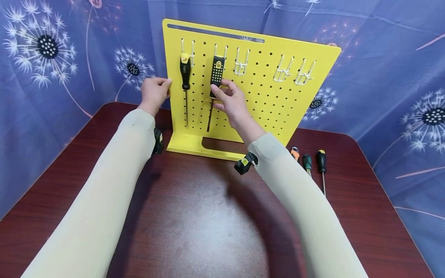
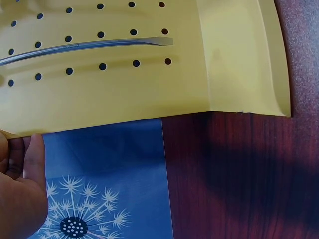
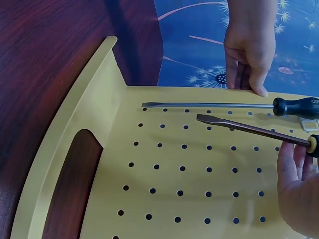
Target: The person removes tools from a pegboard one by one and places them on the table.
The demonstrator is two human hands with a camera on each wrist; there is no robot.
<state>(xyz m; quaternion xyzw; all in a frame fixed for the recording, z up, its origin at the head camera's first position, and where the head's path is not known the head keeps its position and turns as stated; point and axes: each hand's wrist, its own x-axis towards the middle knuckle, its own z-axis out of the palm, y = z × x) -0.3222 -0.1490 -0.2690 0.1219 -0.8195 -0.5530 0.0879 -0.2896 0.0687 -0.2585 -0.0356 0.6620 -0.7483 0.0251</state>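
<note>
A yellow pegboard (image 1: 295, 104) stands upright on the table. My left hand (image 1: 154, 92) grips its left edge between thumb and fingers; the left wrist view shows the same hand (image 2: 22, 184) at the edge. With my right hand (image 1: 231, 102) I hold a screwdriver (image 1: 217, 67) by the lower part of its black handle, dotted with yellow. Its handle top overlaps the second wire hook from the left, and its dark flat-tipped shaft (image 3: 249, 128) points down, tilted slightly. To its left, a black-handled screwdriver (image 1: 185, 73) with a yellow top hangs on the first hook, blade down.
More wire hooks (image 1: 241, 63) are fixed along the board's upper right. On the table's right side lie an orange-handled tool (image 1: 294, 151), a green-handled tool (image 1: 307, 162) and another black screwdriver (image 1: 321, 162). A blue dandelion-print cloth (image 1: 132, 23) hangs behind the table.
</note>
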